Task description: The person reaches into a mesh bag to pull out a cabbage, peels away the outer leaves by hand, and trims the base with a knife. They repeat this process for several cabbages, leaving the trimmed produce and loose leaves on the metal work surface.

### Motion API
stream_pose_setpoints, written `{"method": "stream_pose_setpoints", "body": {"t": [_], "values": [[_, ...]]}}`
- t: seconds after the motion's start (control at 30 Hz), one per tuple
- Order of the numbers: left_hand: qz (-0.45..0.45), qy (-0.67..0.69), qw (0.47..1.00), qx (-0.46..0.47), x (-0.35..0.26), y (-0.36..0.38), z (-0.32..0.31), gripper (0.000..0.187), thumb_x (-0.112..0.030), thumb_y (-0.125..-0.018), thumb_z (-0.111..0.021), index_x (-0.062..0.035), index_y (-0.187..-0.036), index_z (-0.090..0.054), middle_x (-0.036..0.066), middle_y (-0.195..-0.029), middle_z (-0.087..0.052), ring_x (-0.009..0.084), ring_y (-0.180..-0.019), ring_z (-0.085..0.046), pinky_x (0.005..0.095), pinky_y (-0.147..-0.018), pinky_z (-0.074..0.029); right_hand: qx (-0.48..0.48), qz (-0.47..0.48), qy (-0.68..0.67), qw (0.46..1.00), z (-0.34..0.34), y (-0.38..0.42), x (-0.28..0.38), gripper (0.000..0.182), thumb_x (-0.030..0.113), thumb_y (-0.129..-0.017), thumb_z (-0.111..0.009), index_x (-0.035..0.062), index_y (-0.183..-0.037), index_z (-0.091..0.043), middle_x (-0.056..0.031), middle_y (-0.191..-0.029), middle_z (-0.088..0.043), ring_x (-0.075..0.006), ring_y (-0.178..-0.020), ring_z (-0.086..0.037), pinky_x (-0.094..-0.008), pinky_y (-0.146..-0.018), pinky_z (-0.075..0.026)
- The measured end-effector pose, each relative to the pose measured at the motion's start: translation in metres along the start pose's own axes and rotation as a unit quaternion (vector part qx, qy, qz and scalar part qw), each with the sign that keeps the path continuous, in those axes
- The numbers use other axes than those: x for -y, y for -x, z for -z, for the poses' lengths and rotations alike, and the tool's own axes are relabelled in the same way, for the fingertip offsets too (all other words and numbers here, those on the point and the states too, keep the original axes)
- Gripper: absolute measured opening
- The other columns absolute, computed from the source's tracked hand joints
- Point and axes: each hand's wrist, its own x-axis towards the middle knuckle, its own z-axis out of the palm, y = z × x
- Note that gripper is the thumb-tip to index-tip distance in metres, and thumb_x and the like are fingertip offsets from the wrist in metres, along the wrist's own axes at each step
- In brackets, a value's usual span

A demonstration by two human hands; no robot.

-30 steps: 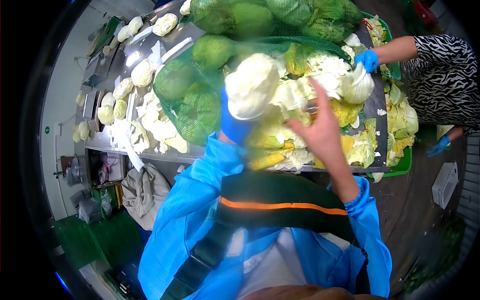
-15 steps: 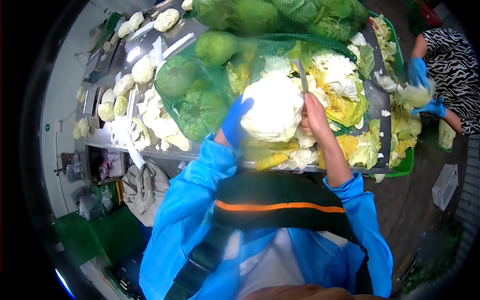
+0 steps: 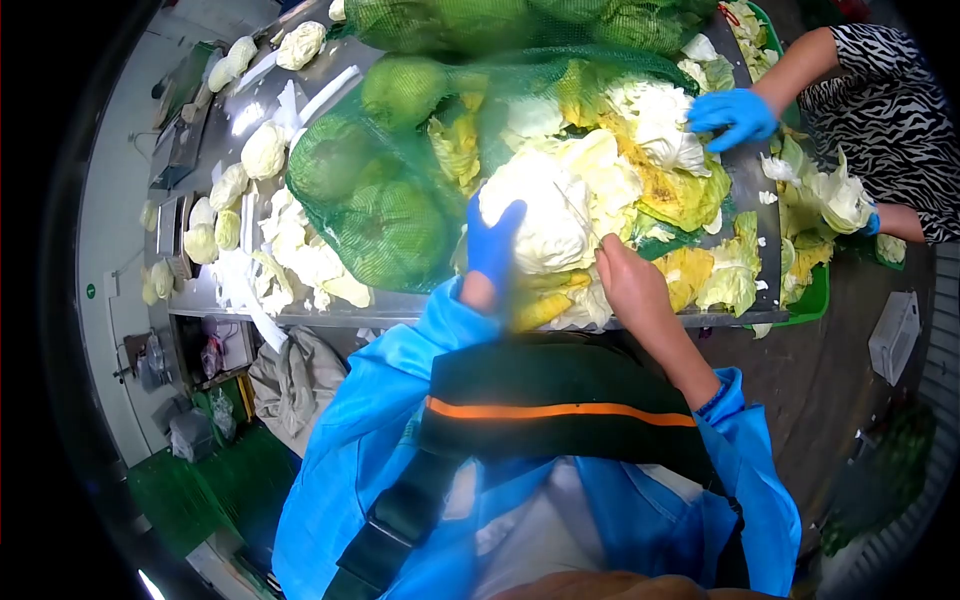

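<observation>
A pale, trimmed cabbage head (image 3: 540,212) rests among leaves at the near side of the table. My left hand (image 3: 491,240), in a blue glove, grips its left side, with the thumb on the front. A broad loose leaf (image 3: 608,185) spreads from the head's upper right. My bare right hand (image 3: 632,282) is closed at the cabbage's lower right edge. What its fingers hold is hidden, and no knife blade shows. Yellowed leaves (image 3: 683,205) lie just beyond this hand.
Green net sacks of cabbages (image 3: 385,215) lie left and behind. Trimmed heads (image 3: 263,150) stand farther left on the metal table (image 3: 215,300). At right, a co-worker's gloved hand (image 3: 735,118) reaches over the leaves; a green crate (image 3: 818,295) of leaves stands beside the table.
The cabbage has gone down onto the leaves, and a leaf now spreads from it. My right hand has lowered; its knife is out of sight. The co-worker's hand has reached over the table.
</observation>
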Motion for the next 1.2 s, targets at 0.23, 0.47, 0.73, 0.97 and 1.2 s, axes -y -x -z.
{"method": "stream_pose_setpoints", "body": {"t": [0.23,0.47,0.73,0.97,1.2], "values": [[-0.007,-0.032,0.998,-0.047,-0.004,0.008,-0.016,0.062,-0.017,-0.085,-0.07,0.0003,-0.136,-0.039,0.013,-0.126,-0.054,0.0217,-0.111,-0.054,0.0328,-0.095,-0.045,-0.021,-0.041,0.03,0.998,-0.016,-0.006,-0.006,0.019,0.025,-0.095,-0.048,0.0057,-0.093,-0.047,-0.0205,-0.075,-0.063,-0.0417,-0.068,-0.061,-0.0513,-0.06,-0.047],[0.006,-0.035,0.998,-0.051,-0.001,0.003,-0.016,0.064,-0.018,-0.085,-0.071,-0.0002,-0.137,-0.038,0.013,-0.126,-0.054,0.0217,-0.111,-0.055,0.0329,-0.095,-0.045,-0.009,-0.139,-0.049,0.989,-0.018,-0.004,-0.01,0.022,0.029,-0.097,-0.046,0.0081,-0.102,-0.049,-0.0221,-0.078,-0.064,-0.0442,-0.073,-0.061,-0.0544,-0.064,-0.045],[-0.042,-0.08,0.996,-0.017,0.007,-0.002,-0.007,0.073,-0.017,-0.081,-0.074,-0.0006,-0.14,-0.034,0.016,-0.13,-0.048,0.0238,-0.116,-0.05,0.0357,-0.097,-0.045,-0.102,-0.037,-0.137,0.985,0.009,-0.023,0.012,0.029,0.031,-0.092,-0.057,0.0054,-0.102,-0.051,-0.0213,-0.082,-0.064,-0.045,-0.071,-0.06,-0.0519,-0.063,-0.046],[-0.166,-0.169,0.971,0.018,0.02,0.001,-0.001,0.08,-0.019,-0.078,-0.076,-0.0023,-0.142,-0.032,0.017,-0.135,-0.044,0.0259,-0.12,-0.047,0.037,-0.1,-0.042,-0.143,0.05,0.107,0.983,-0.013,-0.084,-0.01,0.026,0.03,-0.087,-0.06,0.0094,-0.099,-0.051,-0.0157,-0.075,-0.062,-0.0333,-0.058,-0.063,-0.0435,-0.049,-0.05],[-0.188,-0.145,0.97,0.056,0.019,0.009,0.01,0.078,-0.02,-0.081,-0.073,-0.0032,-0.144,-0.03,0.018,-0.135,-0.044,0.0271,-0.122,-0.046,0.0382,-0.102,-0.041,-0.099,-0.082,-0.045,0.991,-0.016,-0.107,-0.045,0.028,0.026,-0.084,-0.06,0.0046,-0.102,-0.055,-0.0207,-0.087,-0.066,-0.0387,-0.076,-0.064,-0.0475,-0.07,-0.051]]}}
